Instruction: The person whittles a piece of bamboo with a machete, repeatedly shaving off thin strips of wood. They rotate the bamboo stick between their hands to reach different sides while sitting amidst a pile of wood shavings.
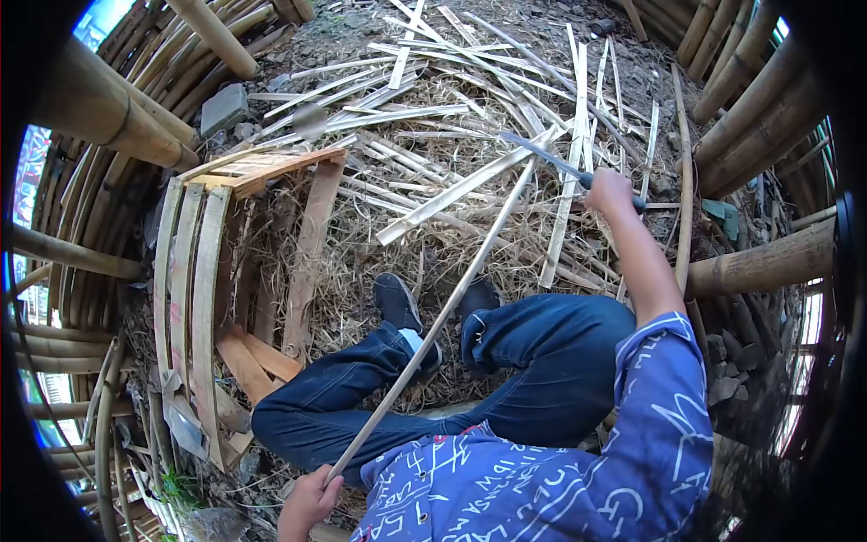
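My right hand (611,191) is wrapped round the dark handle of a long knife (551,158), whose narrow blade points left and away from me. In my left hand (309,501), low at the front left, is one end of a long bamboo strip (470,277). That strip slants up across my legs, and its far end overlaps the blade in this view. Just beyond lies a wider pale split bamboo piece (461,194), on the littered ground under the blade.
Many split bamboo strips (415,113) lie scattered ahead among shavings. A slatted wooden crate (209,262) stands to my left, with a grey block (224,110) behind it. Bamboo poles (763,262) enclose both sides. My dark shoes (397,303) rest on the shavings.
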Demonstrator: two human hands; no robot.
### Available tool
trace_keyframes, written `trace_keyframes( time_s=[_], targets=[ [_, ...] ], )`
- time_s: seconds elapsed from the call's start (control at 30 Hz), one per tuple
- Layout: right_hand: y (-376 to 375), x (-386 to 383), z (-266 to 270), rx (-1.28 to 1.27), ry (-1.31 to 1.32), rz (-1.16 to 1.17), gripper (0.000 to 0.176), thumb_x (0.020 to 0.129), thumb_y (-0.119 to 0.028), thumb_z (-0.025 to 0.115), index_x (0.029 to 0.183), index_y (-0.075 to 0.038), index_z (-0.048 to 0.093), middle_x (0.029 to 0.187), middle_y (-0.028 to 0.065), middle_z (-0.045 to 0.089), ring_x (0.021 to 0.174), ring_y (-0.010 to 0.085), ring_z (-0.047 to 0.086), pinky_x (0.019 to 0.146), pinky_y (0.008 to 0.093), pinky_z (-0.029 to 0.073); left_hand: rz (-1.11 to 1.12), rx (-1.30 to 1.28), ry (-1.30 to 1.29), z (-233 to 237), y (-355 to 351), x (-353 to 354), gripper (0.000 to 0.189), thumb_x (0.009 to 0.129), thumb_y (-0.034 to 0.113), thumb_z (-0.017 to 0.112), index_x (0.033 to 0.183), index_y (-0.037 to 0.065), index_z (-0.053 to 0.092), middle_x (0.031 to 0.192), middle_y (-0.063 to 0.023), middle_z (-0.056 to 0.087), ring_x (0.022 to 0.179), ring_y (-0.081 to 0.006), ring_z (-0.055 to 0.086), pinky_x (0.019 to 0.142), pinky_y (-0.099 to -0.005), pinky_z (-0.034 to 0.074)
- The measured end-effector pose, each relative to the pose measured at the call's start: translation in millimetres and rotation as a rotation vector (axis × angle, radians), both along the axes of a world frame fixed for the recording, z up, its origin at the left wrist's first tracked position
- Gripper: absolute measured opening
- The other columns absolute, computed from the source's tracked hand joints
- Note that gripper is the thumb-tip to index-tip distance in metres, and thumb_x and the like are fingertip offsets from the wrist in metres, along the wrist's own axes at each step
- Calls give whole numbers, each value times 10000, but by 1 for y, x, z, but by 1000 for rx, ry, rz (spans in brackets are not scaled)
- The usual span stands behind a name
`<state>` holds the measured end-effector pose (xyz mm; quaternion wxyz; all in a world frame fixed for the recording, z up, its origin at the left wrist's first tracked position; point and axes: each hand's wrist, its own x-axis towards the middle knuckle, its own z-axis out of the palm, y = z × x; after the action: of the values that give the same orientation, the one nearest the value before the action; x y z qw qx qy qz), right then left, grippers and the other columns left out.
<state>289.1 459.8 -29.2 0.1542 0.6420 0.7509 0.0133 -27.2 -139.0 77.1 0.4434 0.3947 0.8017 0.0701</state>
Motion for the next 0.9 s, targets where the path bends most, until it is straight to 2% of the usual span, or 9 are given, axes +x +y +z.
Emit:
trace_keyframes(
  time_s=[0.23,0.37,0.47,0.53,0.57,0.67,0.7,0.77,0.9],
  targets=[
    [-28,4,13,123,201,20,279,733,-230,637,916,-29,697,919,213,689,870,380,678,795,455,539,175,43,-139,-13,31,5,194,916,183,580,862,0,544,605,-174,533,526,-288,532,542,-384,435],
    [-62,-48,75,128,447,188,271,743,-249,643,867,-14,700,804,228,680,805,380,676,743,477,521,261,330,-207,-36,100,21,172,929,168,562,928,3,512,674,-134,537,559,-244,478,577,-369,438],
    [-104,-70,101,13,557,259,245,751,-227,668,837,1,688,728,201,675,693,332,677,668,434,512,428,328,-563,-58,139,26,140,921,148,596,925,53,494,646,-13,496,501,-133,442,475,-292,388],
    [-142,-82,119,-287,751,268,212,753,-198,694,812,4,676,646,145,644,588,230,623,593,373,477,503,218,-685,-62,159,31,147,917,144,614,920,78,483,637,21,472,482,-92,424,434,-262,359],
    [-160,-84,122,-356,873,307,245,765,-177,757,752,31,627,593,34,550,562,110,483,515,308,382,554,185,-818,-67,166,35,175,911,146,632,915,96,465,629,27,461,464,-67,407,406,-246,325],
    [-201,-86,128,-616,885,183,261,786,-223,750,724,-15,606,611,-4,559,550,75,499,501,269,381,633,159,-1022,-76,177,42,206,910,136,643,927,125,438,627,42,440,441,-34,367,371,-216,271],
    [-214,-86,127,-777,855,73,319,810,-296,750,832,13,674,665,10,615,602,95,525,559,288,432,670,168,-1074,-79,178,44,209,916,124,635,943,136,428,634,51,430,436,-24,344,366,-203,250],
    [-242,-77,103,-947,1034,-103,365,881,-341,676,780,8,636,631,7,590,547,103,521,513,298,424,646,172,-1033,-81,178,48,249,897,122,661,958,132,421,633,48,426,430,-28,354,364,-206,248],
    [-290,-78,59,-697,941,138,381,880,-332,676,761,25,616,550,80,549,504,140,519,497,340,417,580,183,-997,-81,170,53,310,858,151,713,1010,101,447,667,28,448,428,-36,376,365,-214,254]
  ],
)
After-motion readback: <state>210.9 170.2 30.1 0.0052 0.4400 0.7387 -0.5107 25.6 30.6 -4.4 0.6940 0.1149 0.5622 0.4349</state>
